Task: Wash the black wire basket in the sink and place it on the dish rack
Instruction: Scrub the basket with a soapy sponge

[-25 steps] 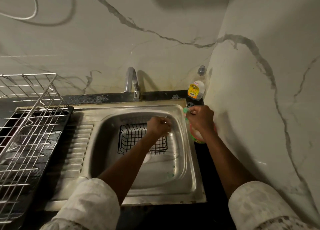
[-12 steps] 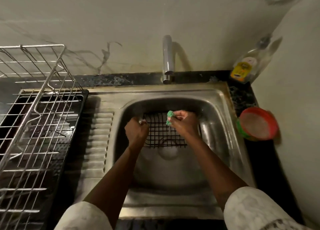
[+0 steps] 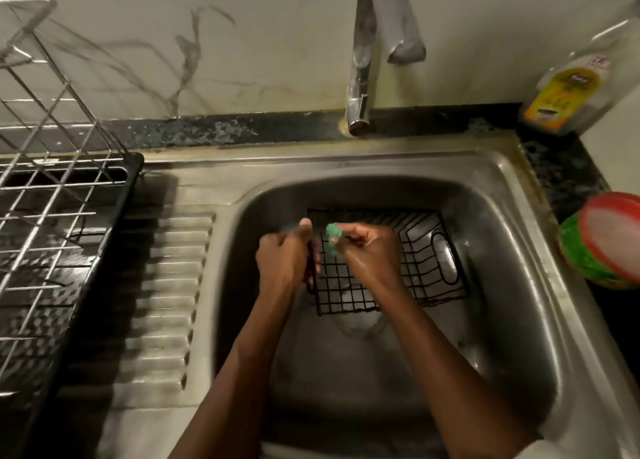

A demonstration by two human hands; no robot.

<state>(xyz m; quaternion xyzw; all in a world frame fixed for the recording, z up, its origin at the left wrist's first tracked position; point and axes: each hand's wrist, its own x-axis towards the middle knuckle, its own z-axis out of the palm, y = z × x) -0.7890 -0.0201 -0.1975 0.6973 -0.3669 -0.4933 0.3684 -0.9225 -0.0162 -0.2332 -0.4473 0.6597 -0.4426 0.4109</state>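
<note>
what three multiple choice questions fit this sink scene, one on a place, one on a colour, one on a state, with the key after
1. Where is the black wire basket?
A. on a stove
B. in the sink basin
C. on a shelf

2. What colour is the scrubber pinched in the right hand?
A. yellow
B. blue
C. green

3. What is the left hand doing?
A. gripping the basket's left edge
B. holding a cup
C. lying flat on a towel

Key:
1 B, the steel basin walls surround the basket.
2 C, green shows at the fingertips.
3 A, its fingers curl round the basket's left rim.
</note>
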